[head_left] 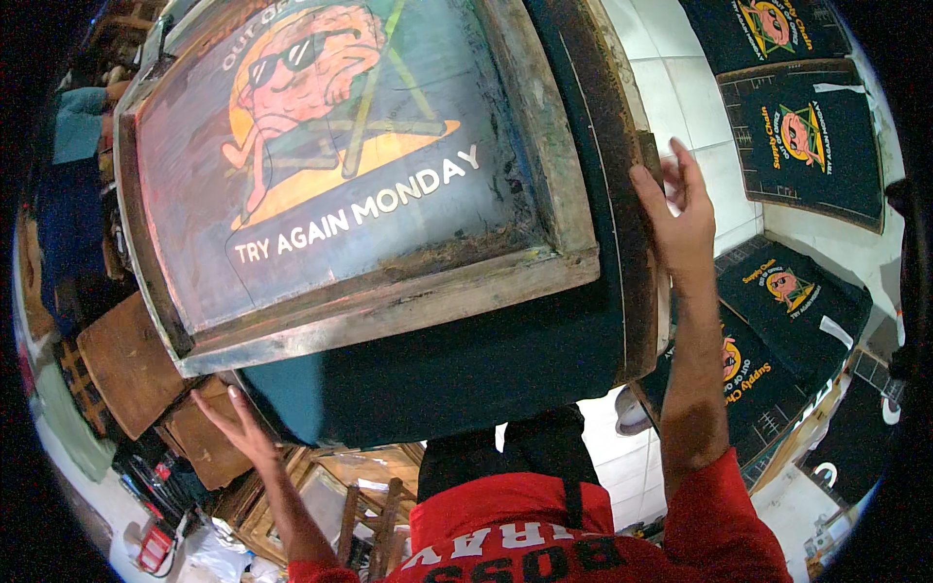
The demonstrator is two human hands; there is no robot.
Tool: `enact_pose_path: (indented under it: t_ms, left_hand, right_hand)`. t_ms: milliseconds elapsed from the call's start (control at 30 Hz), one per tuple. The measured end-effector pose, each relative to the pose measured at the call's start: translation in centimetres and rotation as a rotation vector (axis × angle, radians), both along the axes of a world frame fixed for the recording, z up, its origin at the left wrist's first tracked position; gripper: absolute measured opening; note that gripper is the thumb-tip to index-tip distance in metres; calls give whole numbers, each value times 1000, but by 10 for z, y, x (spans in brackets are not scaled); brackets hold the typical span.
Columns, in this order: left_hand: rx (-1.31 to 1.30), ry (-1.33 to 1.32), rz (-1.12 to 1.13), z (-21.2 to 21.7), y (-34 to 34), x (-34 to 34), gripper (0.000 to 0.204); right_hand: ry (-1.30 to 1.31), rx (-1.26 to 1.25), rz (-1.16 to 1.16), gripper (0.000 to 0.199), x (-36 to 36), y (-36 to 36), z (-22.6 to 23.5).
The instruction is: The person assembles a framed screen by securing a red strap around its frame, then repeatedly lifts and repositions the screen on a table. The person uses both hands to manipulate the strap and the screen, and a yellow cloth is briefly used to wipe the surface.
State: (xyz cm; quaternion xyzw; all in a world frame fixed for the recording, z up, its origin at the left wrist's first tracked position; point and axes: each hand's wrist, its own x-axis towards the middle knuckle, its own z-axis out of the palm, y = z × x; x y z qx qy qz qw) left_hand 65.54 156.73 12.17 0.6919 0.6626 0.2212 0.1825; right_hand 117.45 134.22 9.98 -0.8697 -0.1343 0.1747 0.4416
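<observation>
Left hand [239,428], at lower left, is open with fingers spread, near the bottom left corner of a wooden-framed screen [418,306]; it grips nothing, and whether it touches an edge is hard to tell. Right hand [685,219], right of centre, is half open, fingers loosely curled, its thumb against or just beside the brown edge of a board [637,321]. The screen fills the upper left and centre, lying over dark cloth [457,374] spread on the board. Its mesh [185,204] shows a pink cartoon figure in sunglasses, with pale lettering below.

The frame looks stiff and moderately heavy, so it likely handles best by its wooden bars, 1 hand on each of 2 opposite sides. The mesh seems thin and easily dented, and its stained, inky-looking margins could be slippery. The cloth looks soft and liable to shift. Printed dark panels [797,146] lie at right.
</observation>
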Motion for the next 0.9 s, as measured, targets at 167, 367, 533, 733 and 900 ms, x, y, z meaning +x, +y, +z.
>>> enact_pose_path:
  t_ms: [167,367,533,733,900]
  left_hand:
    - [-906,-415,59,3,62,-75,65]
    - [-894,-513,-7,-14,68,-81,68]
    - [-891,-524,-87,-15,62,-74,62]
    - [-882,-542,-27,-10,58,-62,60]
    - [-871,-540,-54,-9,57,-58,62]
  right_hand:
    - [748,267,79,56,11,-34,-12]
    - [709,274,64,51,5,-35,-15]
    - [698,278,47,53,3,-34,-13]
    - [714,297,42,54,3,-34,-14]
    - [737,331,43,52,3,-34,-14]
